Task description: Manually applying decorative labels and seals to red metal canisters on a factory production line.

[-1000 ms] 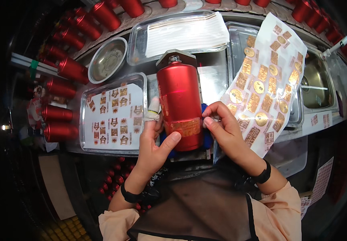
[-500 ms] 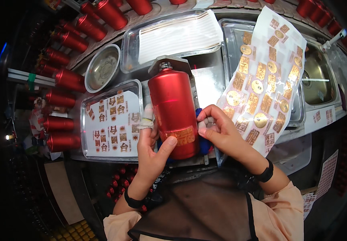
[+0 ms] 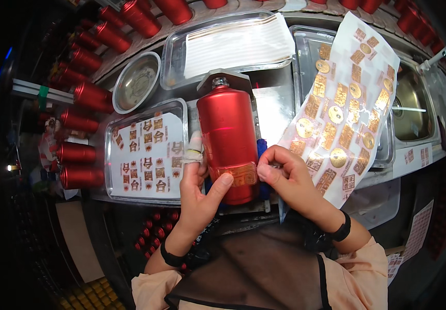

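Note:
A red metallic bottle (image 3: 228,124) lies in front of me with its bare neck pointing away, against an angular grey metal piece (image 3: 244,82). My left hand (image 3: 199,181) grips it from the left. The left thumb presses on a gold label (image 3: 242,175) low on the bottle, and white wraps cover some of that hand's fingers. At the label's right end is my right hand (image 3: 287,173), fingers curled and thumb against the index finger; what it pinches, if anything, is hidden. Some blue cloth (image 3: 262,147) shows between the bottle and the right hand.
Gold stickers cover a large clear sheet (image 3: 360,103) on the right, beside a sink (image 3: 414,113). To the left are a tray (image 3: 185,129) with a sticker sheet and a metal bowl (image 3: 148,82). A tray with striped sheets (image 3: 238,46) sits behind. Red bottles (image 3: 81,152) line the conveyor.
The bottle has turned so that its gold label sits farther right and the gold mark on its left side no longer shows. My right fingers have curled in at the label's right end.

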The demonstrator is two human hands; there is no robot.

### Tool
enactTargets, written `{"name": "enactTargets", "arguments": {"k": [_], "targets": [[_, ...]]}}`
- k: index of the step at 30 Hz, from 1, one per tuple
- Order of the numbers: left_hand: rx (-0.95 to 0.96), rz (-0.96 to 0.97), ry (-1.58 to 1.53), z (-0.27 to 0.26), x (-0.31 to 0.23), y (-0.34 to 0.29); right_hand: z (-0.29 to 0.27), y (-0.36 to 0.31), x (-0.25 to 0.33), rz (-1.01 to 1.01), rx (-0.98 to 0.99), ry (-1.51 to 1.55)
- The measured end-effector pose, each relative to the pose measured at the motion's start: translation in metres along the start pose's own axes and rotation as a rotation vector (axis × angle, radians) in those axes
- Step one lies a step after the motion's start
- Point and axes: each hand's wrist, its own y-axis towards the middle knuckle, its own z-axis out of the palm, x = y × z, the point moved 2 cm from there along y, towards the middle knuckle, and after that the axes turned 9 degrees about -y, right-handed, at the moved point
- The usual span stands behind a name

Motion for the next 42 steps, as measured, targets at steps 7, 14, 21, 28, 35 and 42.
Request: {"name": "enactTargets", "arguments": {"k": [7,14,21,28,35,42], "targets": [[-0.05,0.033,-0.016,0.008,-0.009,0.005,0.008,-0.005,0.017,0.05,-0.042,-0.149],[-0.106,0.094,0.071,0.015,-0.015,0.009,0.011,-0.008,0.021,0.077,-0.01,-0.081],[-0.07,0.046,0.229,0.015,-0.015,0.007,0.007,-0.005,0.013,0.088,-0.026,-0.048],[-0.08,0.006,0.29,0.016,-0.016,0.008,0.006,-0.002,0.016,0.121,-0.006,-0.075],[-0.1,0.127,0.375,0.016,-0.016,0.009,0.004,-0.002,0.011,0.134,0.0,-0.077],[-0.033,0.037,0.243,0.008,-0.013,0.003,0.004,-0.002,0.017,0.082,-0.006,-0.028]]}}
